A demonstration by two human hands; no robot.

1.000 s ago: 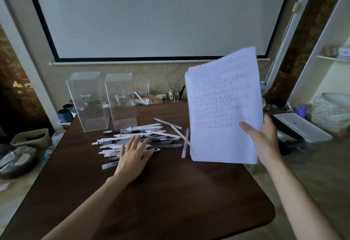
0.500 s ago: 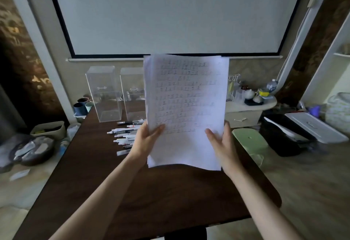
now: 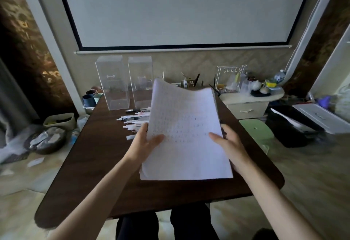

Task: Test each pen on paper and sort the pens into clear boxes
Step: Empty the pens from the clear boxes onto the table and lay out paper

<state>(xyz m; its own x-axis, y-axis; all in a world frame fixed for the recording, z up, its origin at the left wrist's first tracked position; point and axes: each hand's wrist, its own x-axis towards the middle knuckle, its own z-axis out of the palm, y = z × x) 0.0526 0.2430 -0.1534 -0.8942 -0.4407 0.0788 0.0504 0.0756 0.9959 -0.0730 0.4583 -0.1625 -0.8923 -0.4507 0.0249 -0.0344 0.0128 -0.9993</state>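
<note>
A stack of white paper [image 3: 186, 141] with faint rows of marks hangs tilted low over the dark wooden table [image 3: 98, 164]. My left hand [image 3: 145, 143] grips its left edge and my right hand [image 3: 227, 143] grips its right edge, thumbs on top. Behind the stack's left side lies a pile of several pens [image 3: 133, 120], mostly white, partly hidden by the sheets. Two tall clear boxes stand at the table's far end, one on the left [image 3: 112, 82] and one beside it [image 3: 141, 80]; both look empty.
Cups [image 3: 91, 97] sit past the table's far left corner. A beige drawer unit [image 3: 246, 105] with a wire rack and teaware stands to the right, with a green stool [image 3: 255, 129] and a black case [image 3: 291, 128] beside it. Bowls and bins lie on the floor at left.
My left hand left the pens and took the paper's left edge. Both hands then lowered the stack from upright to nearly flat over the table.
</note>
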